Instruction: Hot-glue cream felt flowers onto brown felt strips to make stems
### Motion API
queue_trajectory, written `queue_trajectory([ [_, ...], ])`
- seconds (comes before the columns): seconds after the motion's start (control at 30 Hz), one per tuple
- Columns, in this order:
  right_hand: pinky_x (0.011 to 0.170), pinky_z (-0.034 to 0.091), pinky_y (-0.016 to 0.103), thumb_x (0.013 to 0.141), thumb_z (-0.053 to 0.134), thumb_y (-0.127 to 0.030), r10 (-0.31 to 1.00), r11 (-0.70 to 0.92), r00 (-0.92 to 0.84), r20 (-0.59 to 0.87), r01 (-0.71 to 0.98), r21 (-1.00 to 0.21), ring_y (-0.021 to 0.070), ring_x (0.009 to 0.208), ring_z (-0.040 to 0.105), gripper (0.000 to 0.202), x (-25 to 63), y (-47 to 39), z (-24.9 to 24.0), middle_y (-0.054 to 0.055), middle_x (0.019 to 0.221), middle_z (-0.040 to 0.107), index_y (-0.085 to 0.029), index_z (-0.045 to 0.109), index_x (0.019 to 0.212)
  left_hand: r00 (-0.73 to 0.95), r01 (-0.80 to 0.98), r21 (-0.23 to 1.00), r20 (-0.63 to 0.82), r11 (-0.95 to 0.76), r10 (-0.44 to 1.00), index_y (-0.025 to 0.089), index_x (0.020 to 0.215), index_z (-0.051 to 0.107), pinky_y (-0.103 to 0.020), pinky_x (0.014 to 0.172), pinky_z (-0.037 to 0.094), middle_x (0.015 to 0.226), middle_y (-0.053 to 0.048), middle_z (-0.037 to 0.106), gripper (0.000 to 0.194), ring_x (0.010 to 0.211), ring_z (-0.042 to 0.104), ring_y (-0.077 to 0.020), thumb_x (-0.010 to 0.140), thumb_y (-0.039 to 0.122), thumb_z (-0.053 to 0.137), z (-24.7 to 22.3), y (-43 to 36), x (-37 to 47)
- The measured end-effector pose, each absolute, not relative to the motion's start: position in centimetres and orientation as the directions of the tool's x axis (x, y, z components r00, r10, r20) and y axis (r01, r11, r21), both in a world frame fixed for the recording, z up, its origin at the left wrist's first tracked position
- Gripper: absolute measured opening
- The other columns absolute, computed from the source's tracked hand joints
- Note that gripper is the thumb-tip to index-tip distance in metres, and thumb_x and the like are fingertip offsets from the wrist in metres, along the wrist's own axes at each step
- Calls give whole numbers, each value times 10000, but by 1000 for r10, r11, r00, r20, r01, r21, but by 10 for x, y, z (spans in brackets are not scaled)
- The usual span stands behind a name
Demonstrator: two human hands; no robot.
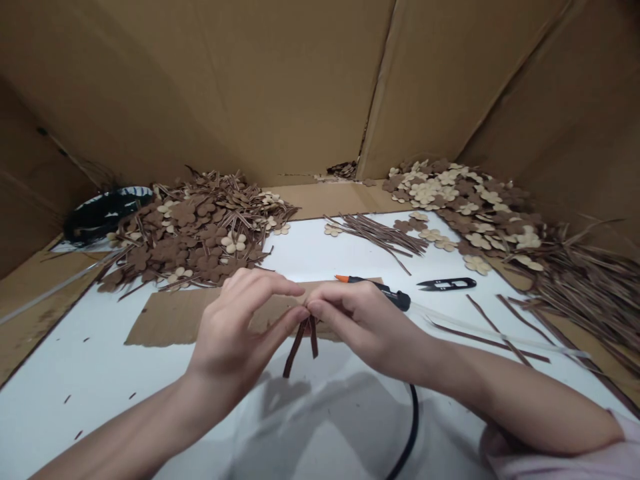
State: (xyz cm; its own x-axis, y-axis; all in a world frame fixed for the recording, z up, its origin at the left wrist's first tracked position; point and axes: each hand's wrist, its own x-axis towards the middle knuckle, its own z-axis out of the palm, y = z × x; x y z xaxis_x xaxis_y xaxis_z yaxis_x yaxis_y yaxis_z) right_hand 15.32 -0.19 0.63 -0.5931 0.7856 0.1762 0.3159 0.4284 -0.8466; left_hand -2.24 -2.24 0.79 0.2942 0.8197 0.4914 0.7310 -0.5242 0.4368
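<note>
My left hand (240, 320) and my right hand (370, 320) meet over the middle of the table. Between their fingertips is a narrow dark brown strip (295, 350), its two ends hanging down apart. My right thumb and index finger pinch it at the top. The left thumb presses at the same spot, while the left index finger is raised and stretched out above it. Whatever else lies between the fingertips is hidden. Just behind my right hand lies a black glue gun (397, 298) with an orange tip, partly covered by the hand.
A piece of cardboard (165, 317) lies under the hands. Brown and beige flower cutouts form a left pile (190, 233) and a right pile (465, 193). Loose strips (380, 233), black thread snips (447, 285), a black cable (413, 427) and a bundle of dark thread (100, 217) surround them. Cardboard walls (300, 87) enclose the table.
</note>
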Motion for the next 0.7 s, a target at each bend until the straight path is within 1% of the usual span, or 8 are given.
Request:
queue_trajectory([
  [0.1, 601, 394, 240, 910, 358, -232, 774, 406, -615, 152, 297, -864, 123, 634, 519, 298, 157, -2, 12, 10, 694, 598, -171, 582, 724, 323, 738, 403, 493, -541, 808, 219, 852, 622, -270, 703, 417, 807, -7, 646, 81, 785, 556, -156, 781, 192, 595, 9, -21, -23],
  [0.23, 520, 347, 225, 882, 393, -223, 769, 342, -635, 77, 307, -888, 105, 562, 440, 242, 158, -1, 11, -18, 622, 517, -176, 543, 697, 348, 749, 347, 520, -565, 780, 224, 808, 659, -288, 677, 403, 778, -8, 671, 83, 747, 571, -164, 768, 181, 601, 9, -20, -23],
  [0.33, 492, 313, 216, 842, 444, -213, 769, 234, -640, -11, 296, -926, 91, 528, 392, 138, 155, 3, 2, -37, 602, 473, -179, 531, 740, 349, 768, 309, 532, -561, 771, 212, 769, 672, -297, 676, 389, 746, -8, 678, 78, 725, 571, -165, 763, 184, 599, 8, -18, -24],
  [0.4, 482, 297, 210, 820, 468, -204, 756, 130, -651, -70, 254, -958, 82, 521, 373, 92, 152, 6, -3, -46, 589, 444, -174, 525, 754, 342, 780, 313, 510, -541, 789, 208, 752, 678, -298, 669, 380, 717, -3, 672, 85, 709, 561, -163, 768, 201, 595, 7, -16, -25],
  [0.5, 461, 265, 196, 810, 483, -203, 734, -10, -666, -133, 185, -983, 69, 514, 337, 86, 149, 10, -7, -58, 570, 392, -162, 516, 743, 319, 784, 389, 416, -483, 852, 205, 748, 678, -292, 665, 371, 701, 8, 662, 87, 705, 549, -158, 769, 238, 601, 6, -12, -26],
  [0.57, 451, 258, 188, 812, 487, -217, 733, -58, -664, -150, 159, -986, 63, 507, 328, 92, 149, 12, -8, -62, 564, 383, -161, 516, 745, 285, 776, 468, 339, -424, 897, 202, 732, 670, -289, 674, 372, 714, 13, 662, 89, 714, 550, -156, 765, 254, 606, 7, -10, -26],
  [0.63, 437, 250, 183, 814, 494, -240, 742, -64, -652, -154, 160, -985, 61, 494, 327, 102, 149, 11, -10, -66, 551, 383, -169, 515, 743, 243, 757, 543, 282, -363, 928, 201, 708, 658, -285, 682, 375, 727, 16, 665, 94, 725, 556, -156, 759, 264, 610, 8, -9, -26],
  [0.7, 422, 236, 183, 815, 500, -265, 762, -31, -632, -140, 180, -983, 61, 479, 331, 118, 149, 10, -13, -68, 536, 388, -180, 512, 734, 213, 733, 603, 236, -315, 948, 200, 691, 651, -281, 688, 380, 729, 18, 665, 97, 732, 563, -159, 749, 270, 616, 9, -8, -25],
])
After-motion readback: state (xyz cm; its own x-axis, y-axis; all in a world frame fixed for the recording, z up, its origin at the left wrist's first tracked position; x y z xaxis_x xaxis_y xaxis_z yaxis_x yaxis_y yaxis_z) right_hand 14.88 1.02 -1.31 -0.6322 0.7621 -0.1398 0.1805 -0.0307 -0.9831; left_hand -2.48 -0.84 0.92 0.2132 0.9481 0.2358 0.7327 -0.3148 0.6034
